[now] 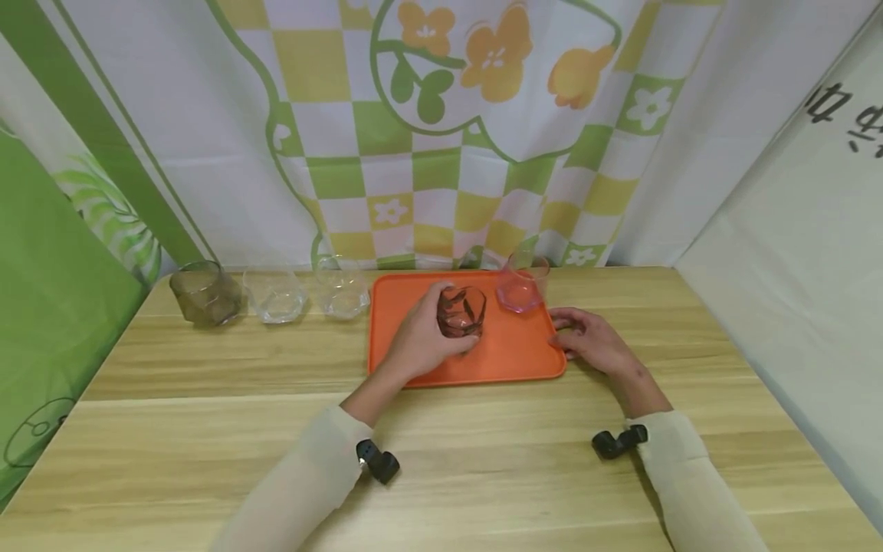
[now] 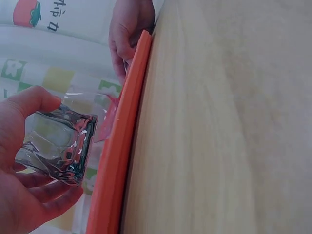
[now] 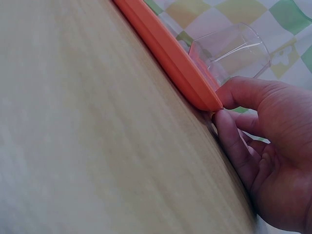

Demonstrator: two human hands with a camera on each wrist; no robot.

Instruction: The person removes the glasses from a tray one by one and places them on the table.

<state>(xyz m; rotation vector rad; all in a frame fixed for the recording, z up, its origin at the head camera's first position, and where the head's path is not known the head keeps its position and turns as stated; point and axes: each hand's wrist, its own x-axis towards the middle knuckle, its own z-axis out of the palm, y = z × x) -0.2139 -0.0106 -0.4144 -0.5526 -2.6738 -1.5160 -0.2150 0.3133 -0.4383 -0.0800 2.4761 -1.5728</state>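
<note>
My left hand grips a faceted drinking glass above the middle of an orange tray. In the left wrist view the glass lies between thumb and fingers, its thick base facing the tray; a narrow gap seems to separate them. My right hand is at the tray's right edge. The right wrist view shows its thumb and forefinger pinching the tray's corner rim. A pink-based glass stands on the tray's back right part.
Left of the tray, a row of glasses stands along the table's back: a grey-brown glass, a clear glass and another clear glass. A patterned curtain hangs behind the wooden table.
</note>
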